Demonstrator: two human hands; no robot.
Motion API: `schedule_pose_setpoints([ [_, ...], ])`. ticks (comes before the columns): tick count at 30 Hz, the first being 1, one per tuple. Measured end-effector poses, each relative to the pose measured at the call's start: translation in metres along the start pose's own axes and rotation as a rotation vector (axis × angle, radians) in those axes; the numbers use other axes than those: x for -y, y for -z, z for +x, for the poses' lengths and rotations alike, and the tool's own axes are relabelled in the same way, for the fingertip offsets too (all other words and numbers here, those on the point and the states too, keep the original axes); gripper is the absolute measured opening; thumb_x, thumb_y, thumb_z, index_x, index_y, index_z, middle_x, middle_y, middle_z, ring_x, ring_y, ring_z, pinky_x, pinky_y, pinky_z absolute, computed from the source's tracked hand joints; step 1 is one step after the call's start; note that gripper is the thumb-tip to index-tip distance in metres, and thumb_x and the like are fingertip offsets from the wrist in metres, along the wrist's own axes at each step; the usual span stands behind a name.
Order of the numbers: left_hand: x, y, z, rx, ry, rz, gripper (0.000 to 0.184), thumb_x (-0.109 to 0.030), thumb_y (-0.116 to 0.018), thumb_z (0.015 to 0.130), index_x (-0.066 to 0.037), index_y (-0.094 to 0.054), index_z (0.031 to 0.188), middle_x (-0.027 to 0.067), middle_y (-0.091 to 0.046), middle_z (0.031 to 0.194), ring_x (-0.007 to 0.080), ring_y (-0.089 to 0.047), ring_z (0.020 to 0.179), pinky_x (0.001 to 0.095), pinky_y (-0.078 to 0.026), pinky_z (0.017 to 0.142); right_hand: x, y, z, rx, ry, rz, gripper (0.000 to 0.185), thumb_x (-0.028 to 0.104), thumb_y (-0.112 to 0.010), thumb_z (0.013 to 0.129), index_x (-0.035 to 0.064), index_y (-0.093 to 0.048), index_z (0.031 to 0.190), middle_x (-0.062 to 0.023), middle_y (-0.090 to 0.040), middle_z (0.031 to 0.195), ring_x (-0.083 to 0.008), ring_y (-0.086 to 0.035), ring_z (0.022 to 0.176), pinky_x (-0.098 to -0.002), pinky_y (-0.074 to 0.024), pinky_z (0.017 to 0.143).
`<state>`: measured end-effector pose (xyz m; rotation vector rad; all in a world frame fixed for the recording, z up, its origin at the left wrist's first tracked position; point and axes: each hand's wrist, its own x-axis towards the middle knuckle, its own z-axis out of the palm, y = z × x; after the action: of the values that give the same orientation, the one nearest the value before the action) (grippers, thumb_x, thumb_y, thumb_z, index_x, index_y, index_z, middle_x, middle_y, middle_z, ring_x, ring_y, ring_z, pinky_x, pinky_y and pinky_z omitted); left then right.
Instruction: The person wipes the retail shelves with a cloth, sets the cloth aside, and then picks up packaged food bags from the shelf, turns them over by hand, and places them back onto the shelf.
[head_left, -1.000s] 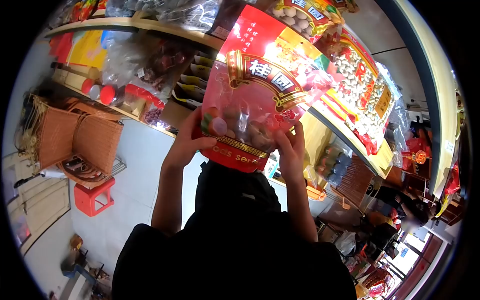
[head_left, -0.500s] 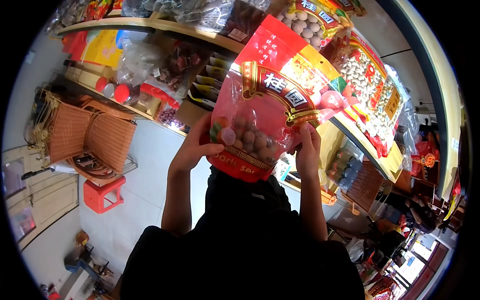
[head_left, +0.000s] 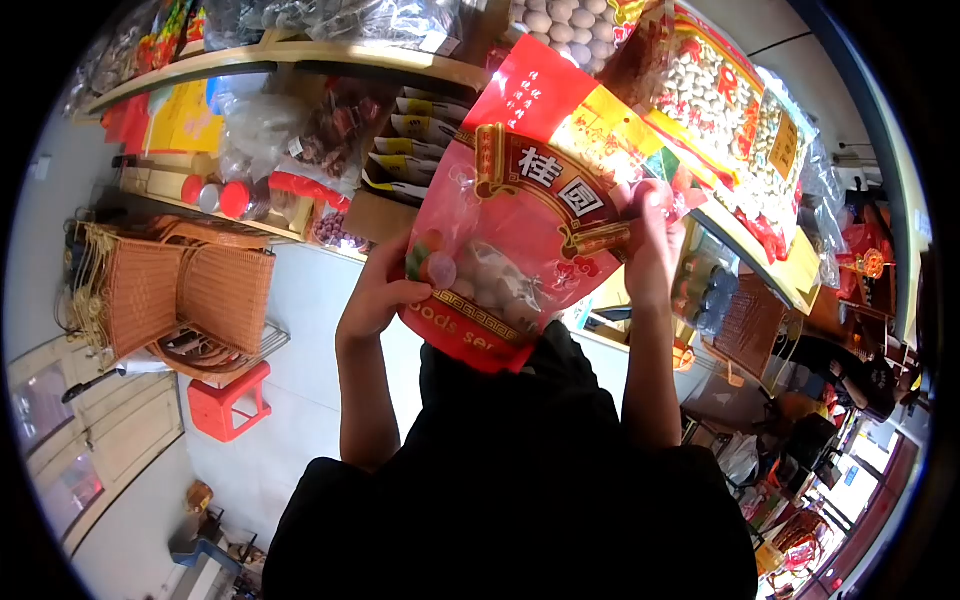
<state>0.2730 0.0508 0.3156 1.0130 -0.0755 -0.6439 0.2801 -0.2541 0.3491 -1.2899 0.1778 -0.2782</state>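
Note:
A red plastic bag of dried longan [head_left: 500, 235] hangs tilted in front of me, its lower part see-through with round brown fruit inside. My left hand [head_left: 375, 300] grips its lower left edge, thumb on the front and the other fingers hidden behind. Higher up, my right hand [head_left: 655, 240] pinches the right edge beside the printed characters. Behind the bag's upper right lies a clear bag of pale nuts or beans [head_left: 705, 90]. Another bag with round brown fruit [head_left: 565, 30] is at the top.
Wooden shelves [head_left: 280, 52] run across the top, holding plastic bags and red-lidded jars [head_left: 236, 200]. A wicker chair [head_left: 225, 290] and a red stool [head_left: 230, 402] stand on the left. At far right there is another person [head_left: 865, 385].
My right hand has moved up along the bag's right edge, from the lower corner to beside the characters. My left hand keeps its grip. The fruit inside is less visible through glare.

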Motion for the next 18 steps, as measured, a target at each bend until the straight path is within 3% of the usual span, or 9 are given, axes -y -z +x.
schedule_pose_setpoints([
  [4, 0.008, 0.005, 0.003, 0.029, -0.003, -0.012, 0.068, -0.007, -0.067, 0.063, 0.004, -0.046, 0.127, 0.0074, -0.059, 0.110, 0.0168, -0.057, 0.102, 0.0289, -0.043, 0.091, 0.004, 0.010, 0.003, -0.120, 0.017, 0.037, 0.017, 0.019, -0.061, 0.091, 0.0039, -0.063, 0.099, -0.0031, -0.063, 0.089, -0.0096, -0.057, 0.078, -0.0244, -0.0450, 0.072],
  [5, 0.011, 0.007, 0.004, 0.035, -0.012, -0.021, 0.067, -0.007, -0.067, 0.063, 0.004, -0.047, 0.126, 0.0075, -0.059, 0.109, 0.0169, -0.057, 0.101, 0.0288, -0.043, 0.091, 0.001, 0.015, 0.005, -0.028, 0.059, 0.167, 0.020, 0.017, -0.061, 0.090, 0.0025, -0.062, 0.104, -0.0041, -0.065, 0.093, -0.0110, -0.059, 0.082, -0.0252, -0.0463, 0.074],
  [8, 0.011, 0.001, 0.008, 0.049, -0.022, -0.021, 0.064, -0.005, -0.067, 0.063, 0.004, -0.049, 0.124, 0.0075, -0.060, 0.108, 0.0169, -0.057, 0.101, 0.0288, -0.043, 0.091, 0.003, 0.021, 0.005, -0.205, 0.061, 0.129, 0.024, 0.013, -0.060, 0.089, 0.0015, -0.061, 0.110, -0.0049, -0.065, 0.099, -0.0139, -0.060, 0.091, -0.0266, -0.0463, 0.083],
  [9, 0.011, -0.001, 0.009, 0.050, -0.014, -0.020, 0.064, -0.005, -0.067, 0.063, 0.004, -0.049, 0.124, 0.0075, -0.060, 0.108, 0.0169, -0.057, 0.101, 0.0288, -0.043, 0.091, 0.008, 0.015, 0.005, -0.326, 0.011, 0.068, 0.027, 0.015, -0.060, 0.088, 0.0008, -0.060, 0.111, -0.0050, -0.064, 0.098, -0.0142, -0.060, 0.095, -0.0269, -0.0456, 0.085],
  [18, 0.015, -0.004, 0.018, 0.036, 0.009, -0.015, 0.059, -0.002, -0.070, 0.063, 0.001, -0.054, 0.119, 0.0059, -0.061, 0.106, 0.0158, -0.057, 0.099, 0.0292, -0.044, 0.089, 0.011, 0.028, 0.008, -0.301, 0.098, -0.041, 0.032, 0.018, -0.053, 0.089, -0.0004, -0.055, 0.115, -0.0058, -0.061, 0.097, -0.0135, -0.057, 0.092, -0.0292, -0.0448, 0.088],
])
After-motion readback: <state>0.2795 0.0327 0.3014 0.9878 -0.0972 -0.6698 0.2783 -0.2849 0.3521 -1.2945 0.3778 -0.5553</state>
